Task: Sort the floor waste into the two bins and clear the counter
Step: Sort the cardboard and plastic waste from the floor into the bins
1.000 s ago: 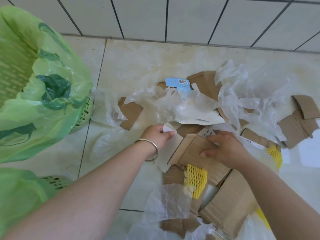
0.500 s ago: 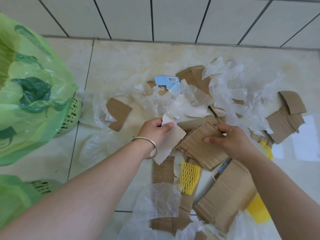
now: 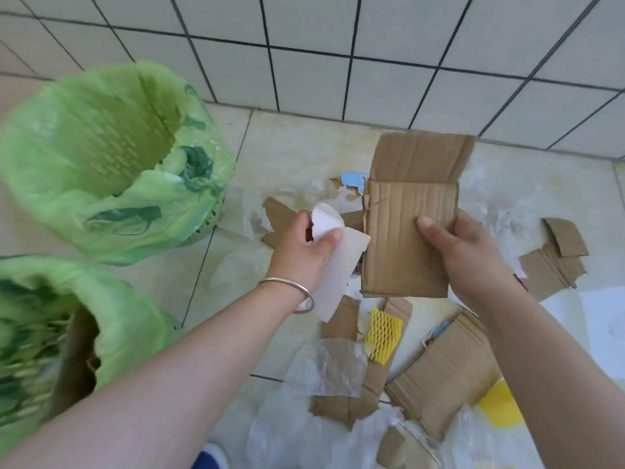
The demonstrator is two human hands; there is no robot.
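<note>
At far left, two bins lined with green bags stand on the tiled floor. The near bin (image 3: pixel 40 336) at the lower left corner holds a brown piece of cardboard inside; the far bin (image 3: pixel 111 157) sits behind it, close to the wall, its mouth open.

Right of the bins, the left hand (image 3: pixel 304 252), with a metal bangle (image 3: pixel 291 292) on the wrist, pinches a white paper sheet (image 3: pixel 334 265) between thumb and curled fingers, holding it above the floor. The sheet hangs down past the wrist and its top curls over.

Just beside it, the right hand (image 3: pixel 463 255) grips a large cardboard piece (image 3: pixel 409 231), thumb on its front face and fingers behind. The piece stands upright in the air, its top flap bent back toward the wall.

Below the hands, the floor waste lies scattered: torn cardboard scraps (image 3: pixel 439 377), a yellow foam net (image 3: pixel 384 333), clear plastic film (image 3: pixel 328 367) and a blue label (image 3: pixel 351 179) partly hidden behind the held cardboard. More cardboard (image 3: pixel 554 262) lies at far right.
</note>
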